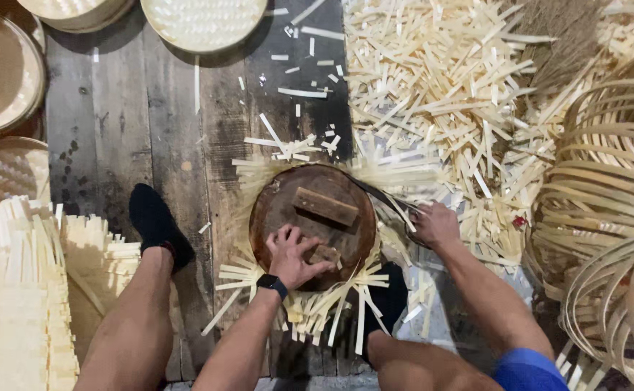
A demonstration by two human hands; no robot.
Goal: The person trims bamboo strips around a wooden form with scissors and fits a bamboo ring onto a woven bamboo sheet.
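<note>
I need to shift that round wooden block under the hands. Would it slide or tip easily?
The block looks thick and solid, so probably heavy. It is wide and flat, so tipping seems unlikely. Strips wedged beneath it may make it skid.

Woven trays (204,22), bamboo hoops (606,217)

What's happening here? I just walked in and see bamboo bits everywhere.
A person sits on a plank floor over a round wooden block laid on bamboo strips. The left hand presses a small wooden piece on the block. The right hand holds a dark blade at its edge. Cut strips and bent bamboo hoops lie to the right.
</note>
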